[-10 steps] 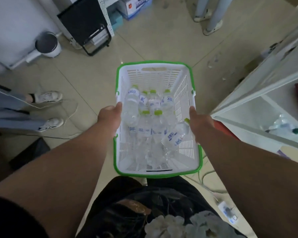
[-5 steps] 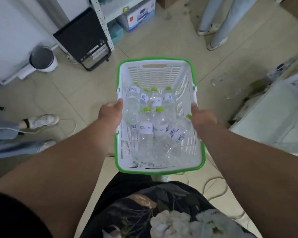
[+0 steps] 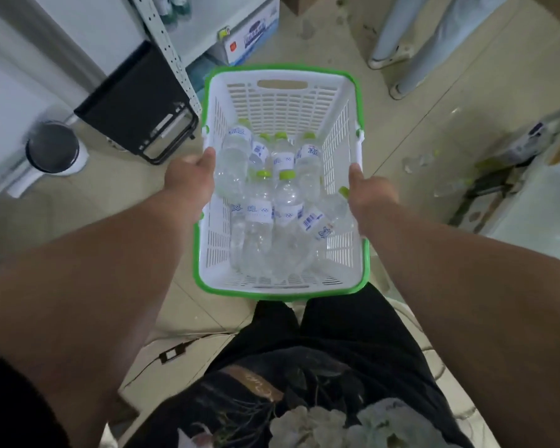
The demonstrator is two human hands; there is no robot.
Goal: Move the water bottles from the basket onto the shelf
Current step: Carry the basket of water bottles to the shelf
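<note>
A white slatted basket [image 3: 282, 101] with a green rim hangs in front of me above the floor. My left hand [image 3: 189, 179] grips its left rim and my right hand [image 3: 370, 192] grips its right rim. Inside lie several clear water bottles [image 3: 285, 202] with green caps and white-and-blue labels, piled toward the near end. A white metal shelf [image 3: 194, 33] with a perforated upright stands at the upper left, with dark bottles on its low board.
A black folded step stool [image 3: 136, 105] leans by the shelf upright. A round lidded bin [image 3: 54, 151] stands on the floor at left. A cardboard box [image 3: 249, 33] sits under the shelf. Another person's legs and shoes [image 3: 401, 53] stand at upper right. Clutter lies at right.
The view has swung left while I carry the basket: the white shelf unit at right left the frame, and the shelf upright, stool and box at upper left came closer. Both hands kept their grip.
</note>
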